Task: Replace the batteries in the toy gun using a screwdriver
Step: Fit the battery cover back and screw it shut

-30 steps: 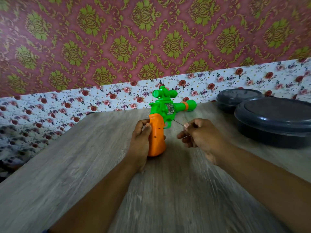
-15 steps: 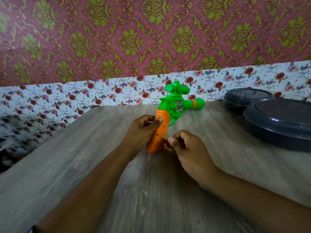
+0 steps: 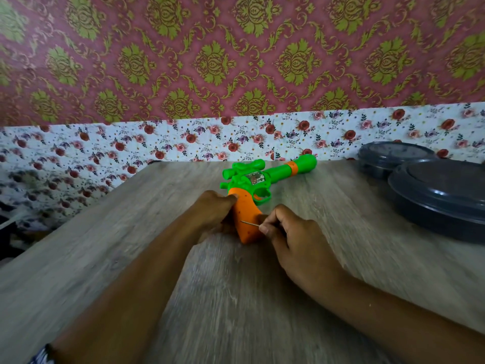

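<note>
Two bare forearms reach forward over the grey wood-grain table, closest to where I stand. The right hand has its fingers curled and pinches a thin screwdriver; only the slim metal shaft shows past the fingertips, its tip set against the side of the orange grip. The handle is hidden inside the fist. Just beside it, the left hand wraps around the far-left side of that same grip, thumb laid on the upper edge, holding the toy gun steady.

The gun lies on its side on the table, orange grip pointing toward the person, green body with a small scope behind it, and the green barrel with an orange ring reaching away to the right.

Further off on the right sit two dark round lidded containers, one behind the other. Behind the table runs a floral-print strip, and above it maroon wallpaper with green damask motifs.
</note>
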